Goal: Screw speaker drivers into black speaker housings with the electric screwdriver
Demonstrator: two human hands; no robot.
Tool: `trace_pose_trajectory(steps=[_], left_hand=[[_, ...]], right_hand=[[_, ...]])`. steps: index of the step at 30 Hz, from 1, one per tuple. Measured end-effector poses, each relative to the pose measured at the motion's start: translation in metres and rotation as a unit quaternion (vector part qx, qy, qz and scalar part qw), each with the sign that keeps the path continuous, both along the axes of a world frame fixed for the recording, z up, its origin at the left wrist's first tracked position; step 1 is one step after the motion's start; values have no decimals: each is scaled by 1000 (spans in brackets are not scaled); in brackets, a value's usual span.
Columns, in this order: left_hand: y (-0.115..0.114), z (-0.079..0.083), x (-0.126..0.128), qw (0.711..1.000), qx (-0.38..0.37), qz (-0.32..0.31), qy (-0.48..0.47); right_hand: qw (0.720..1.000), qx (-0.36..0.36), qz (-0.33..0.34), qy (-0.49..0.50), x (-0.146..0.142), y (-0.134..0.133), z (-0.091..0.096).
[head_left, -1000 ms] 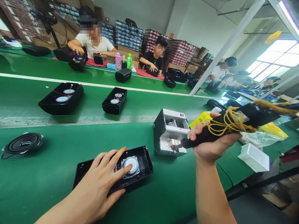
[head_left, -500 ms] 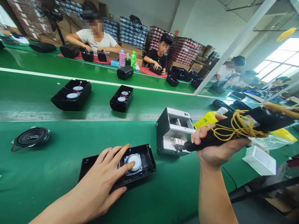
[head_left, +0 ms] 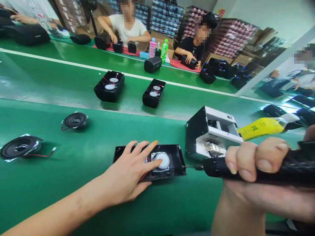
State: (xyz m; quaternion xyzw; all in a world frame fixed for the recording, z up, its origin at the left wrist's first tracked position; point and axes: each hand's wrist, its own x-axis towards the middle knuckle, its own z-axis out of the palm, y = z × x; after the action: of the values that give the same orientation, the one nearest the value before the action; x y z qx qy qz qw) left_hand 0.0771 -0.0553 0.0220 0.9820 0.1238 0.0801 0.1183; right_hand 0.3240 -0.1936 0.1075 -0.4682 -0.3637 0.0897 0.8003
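Note:
A black speaker housing [head_left: 174, 160] lies open side up on the green bench, a round silver-backed speaker [head_left: 161, 162] inside it. My left hand [head_left: 130, 167] spans the housing, fingertips over the far side and onto the speaker back, thumb along the near side. In my right hand [head_left: 256, 164] is a black electric screwdriver [head_left: 219, 167], its fingers wrapped round the body. The thin bit points left and meets the housing's right end; whether it sits in a screw I cannot tell. Behind the screwdriver stands a black and white screw feeder [head_left: 197, 134].
Two loose speakers, one nearer [head_left: 21, 147] and one farther [head_left: 75, 120], lie at left. Beyond them two housings [head_left: 110, 90] [head_left: 154, 95] rest on the green belt. A yellow bottle [head_left: 263, 127] lies right of the feeder. Co-workers handle black speakers across the belt.
My right hand has brought the screwdriver from the screw feeder down to the housing's right end. My left hand stays on the housing. The view has shifted left, showing a second loose speaker.

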Motion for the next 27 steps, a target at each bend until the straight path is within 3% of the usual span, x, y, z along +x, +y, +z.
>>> trace_pose_trajectory(steps=[4, 8, 11, 22, 27], left_hand=[[0, 3, 1, 1000, 3, -6, 4], [-1, 3, 2, 1000, 8, -8, 7], [-1, 3, 2, 1000, 9, -10, 11], [0, 6, 3, 1000, -4, -13, 17], [0, 6, 2, 1000, 1, -15, 19]], right_hand=[[999, 29, 17, -23, -20, 22, -24], [995, 17, 103, 2, -16, 28, -48], [991, 10, 129, 15, -9, 28, -58], [992, -4, 122, 35, -12, 29, -61], [985, 24, 168, 14, -6, 34, -64]])
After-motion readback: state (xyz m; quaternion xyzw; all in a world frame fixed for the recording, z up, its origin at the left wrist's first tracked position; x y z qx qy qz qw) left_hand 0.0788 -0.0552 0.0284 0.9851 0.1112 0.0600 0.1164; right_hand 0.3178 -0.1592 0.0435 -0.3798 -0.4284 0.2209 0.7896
